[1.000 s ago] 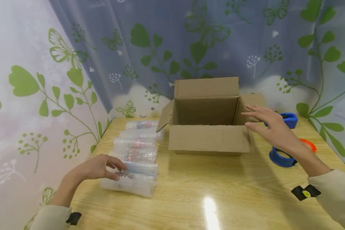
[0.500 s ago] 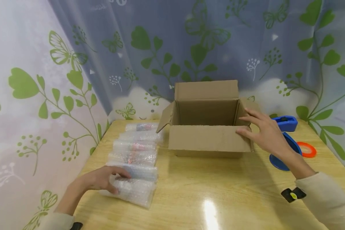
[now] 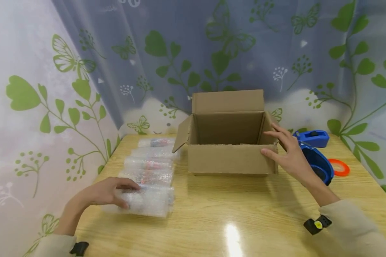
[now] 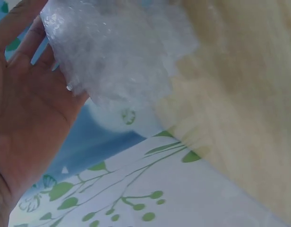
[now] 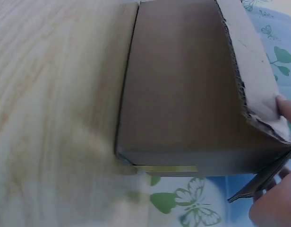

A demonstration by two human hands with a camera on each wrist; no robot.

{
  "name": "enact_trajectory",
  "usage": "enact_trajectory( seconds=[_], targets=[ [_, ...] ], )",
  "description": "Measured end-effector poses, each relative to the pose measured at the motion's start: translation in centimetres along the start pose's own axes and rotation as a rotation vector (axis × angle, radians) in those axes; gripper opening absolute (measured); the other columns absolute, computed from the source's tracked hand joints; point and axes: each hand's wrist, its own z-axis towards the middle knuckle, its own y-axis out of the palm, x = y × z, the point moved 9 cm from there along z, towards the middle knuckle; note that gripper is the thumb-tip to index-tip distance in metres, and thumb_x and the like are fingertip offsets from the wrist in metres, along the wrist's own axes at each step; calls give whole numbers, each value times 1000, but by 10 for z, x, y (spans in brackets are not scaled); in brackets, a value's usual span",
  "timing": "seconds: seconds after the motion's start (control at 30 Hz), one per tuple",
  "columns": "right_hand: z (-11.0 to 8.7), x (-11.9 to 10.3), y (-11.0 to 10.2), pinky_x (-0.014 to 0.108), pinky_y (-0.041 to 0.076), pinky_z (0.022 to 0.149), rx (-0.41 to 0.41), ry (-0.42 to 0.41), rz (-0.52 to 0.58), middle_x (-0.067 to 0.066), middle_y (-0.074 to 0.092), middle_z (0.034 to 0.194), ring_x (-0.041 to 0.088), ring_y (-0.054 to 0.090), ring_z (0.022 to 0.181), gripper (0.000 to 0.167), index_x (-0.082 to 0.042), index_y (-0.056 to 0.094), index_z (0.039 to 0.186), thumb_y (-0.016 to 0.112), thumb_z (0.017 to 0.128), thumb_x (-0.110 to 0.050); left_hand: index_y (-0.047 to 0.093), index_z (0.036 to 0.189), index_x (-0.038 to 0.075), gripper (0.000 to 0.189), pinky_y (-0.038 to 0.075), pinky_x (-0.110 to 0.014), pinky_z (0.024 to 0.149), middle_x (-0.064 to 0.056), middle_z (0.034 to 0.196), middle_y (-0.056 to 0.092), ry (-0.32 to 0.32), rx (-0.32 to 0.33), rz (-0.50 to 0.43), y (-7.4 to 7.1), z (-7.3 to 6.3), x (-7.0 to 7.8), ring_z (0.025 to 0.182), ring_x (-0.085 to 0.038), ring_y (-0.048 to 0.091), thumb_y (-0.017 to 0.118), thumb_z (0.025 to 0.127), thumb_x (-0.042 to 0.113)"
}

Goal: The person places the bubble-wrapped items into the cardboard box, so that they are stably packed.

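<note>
In the head view, my left hand grips a bubble-wrapped bundle at its left end, thumb in front and fingers over the top. The clear wrap fills the top of the left wrist view, where the left palm faces the camera. Several more bubble-wrapped bundles lie in a column behind it. My right hand holds the right front corner of an open cardboard box. Its thumb lies on the front flap, with its fingers at the side flap.
Right of the box stand a blue tape dispenser and a blue rounded, hollow object. An orange ring lies beside them on the wooden table. A patterned curtain hangs close behind the box.
My left hand has taken hold of the front bundle and shifted it. My right hand has come down from above onto the box corner. The box's front flap now stands slightly differently.
</note>
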Motion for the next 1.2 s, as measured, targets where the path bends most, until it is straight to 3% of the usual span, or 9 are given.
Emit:
enact_trajectory(
  seconds=[0.13, 0.27, 0.47, 0.57, 0.73, 0.93, 1.1, 1.2],
  targets=[
    [-2, 5, 3, 75, 7, 119, 31, -5, 43, 5, 22, 172, 38, 12, 157, 63, -12, 48, 155, 74, 98, -13, 64, 141, 18, 57, 51, -51, 105, -4, 140, 66, 1, 59, 41, -18, 1, 12, 131, -36, 60, 81, 90, 38],
    [-6, 6, 3, 74, 23, 115, 66, -18, 73, 4, 21, 172, 36, 13, 156, 64, -13, 46, 156, 72, 98, -9, 64, 142, 23, 57, 53, -50, 103, -2, 141, 65, 20, 137, 96, -36, 9, 26, 130, -30, 61, 80, 90, 42],
    [-9, 10, 7, 72, 0, 121, 159, -104, 142, 16, 24, 170, 40, 15, 157, 61, -1, 47, 150, 69, 94, 6, 64, 141, 35, 57, 51, -51, 102, 8, 141, 64, 51, 268, 206, -66, 23, 55, 128, -21, 61, 80, 88, 49],
    [-10, 11, 10, 70, -1, 122, 208, -126, 164, 19, 26, 168, 39, 18, 156, 60, 1, 48, 148, 68, 92, 9, 64, 142, 32, 57, 51, -54, 102, 5, 143, 63, 105, 306, 234, -78, 32, 73, 129, -24, 61, 81, 90, 44],
    [-9, 14, 12, 64, 6, 123, 241, -140, 162, 12, 30, 168, 32, 22, 156, 57, -4, 51, 147, 68, 93, 5, 61, 146, 28, 59, 46, -56, 109, 2, 145, 63, 169, 330, 219, -89, 52, 94, 135, -27, 57, 80, 92, 37],
    [-11, 13, 12, 63, 11, 123, 246, -121, 195, 4, 29, 168, 29, 20, 157, 57, -4, 50, 147, 66, 94, 5, 59, 146, 35, 59, 42, -54, 114, 8, 146, 62, 177, 360, 195, -98, 83, 110, 139, -22, 54, 81, 91, 41],
    [-13, -7, 10, 64, 9, 123, 266, -142, 220, 22, 28, 166, 38, 20, 155, 54, 6, 48, 144, 65, 93, 8, 62, 144, 33, 58, 41, -51, 116, 7, 146, 62, 218, 391, 165, -105, 108, 129, 139, -22, 54, 82, 90, 39],
    [-13, -16, 8, 64, 11, 123, 272, -135, 222, 25, 29, 165, 38, 20, 155, 54, 8, 49, 144, 65, 92, 8, 62, 144, 33, 58, 42, -49, 115, 7, 146, 61, 229, 414, 185, -109, 123, 143, 138, -21, 55, 81, 90, 42]
  ],
)
